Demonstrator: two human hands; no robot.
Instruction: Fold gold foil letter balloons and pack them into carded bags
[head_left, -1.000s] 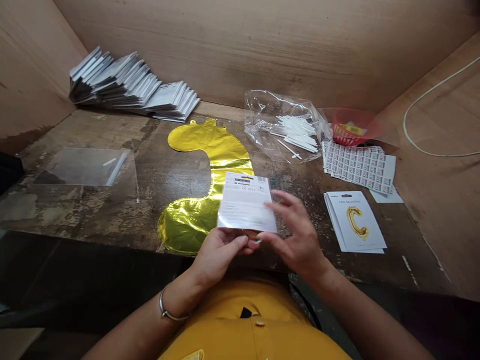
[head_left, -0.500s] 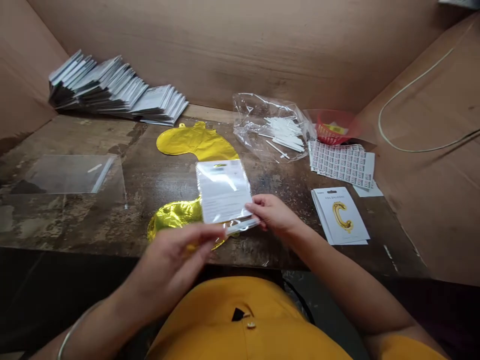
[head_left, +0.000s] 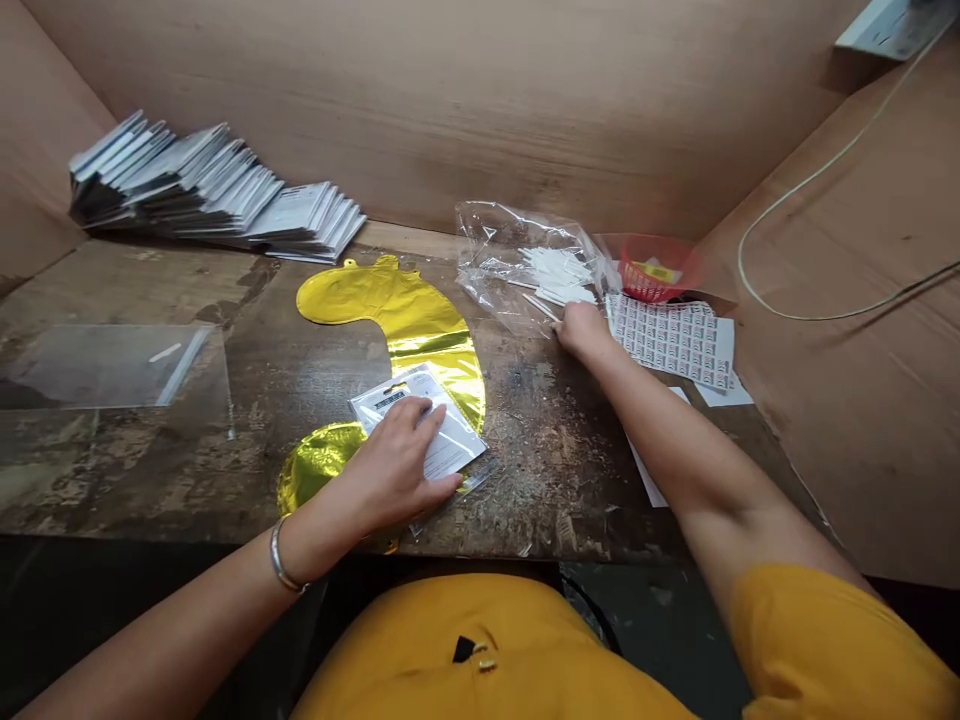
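Observation:
My left hand [head_left: 401,455] lies on a clear plastic packet with a white printed card [head_left: 454,440] inside. Its fingers are stretched over the card, with the thumb apart near the lower edge. Beneath the packet is a flat, curved gold foil balloon [head_left: 431,320]; packet and hand hide part of it. My right hand [head_left: 585,330] reaches to the mouth of a clear bag [head_left: 487,245] holding many white plastic straws [head_left: 555,270]. Its fingers are closed at the end of one loose white straw [head_left: 538,306]; the fingertips are mostly hidden.
Stacked packets [head_left: 217,190] lean along the back left. An empty clear sleeve [head_left: 97,365] lies at left. At right are a red basket [head_left: 652,285], sticker sheets [head_left: 667,340] and white cards [head_left: 649,470] partly under my right forearm. A cable [head_left: 750,225] hangs along the right wall.
My right hand has let go of the packet and moved up and right to the straws. The packet is now lower and tilted on the balloon, with my left hand on top.

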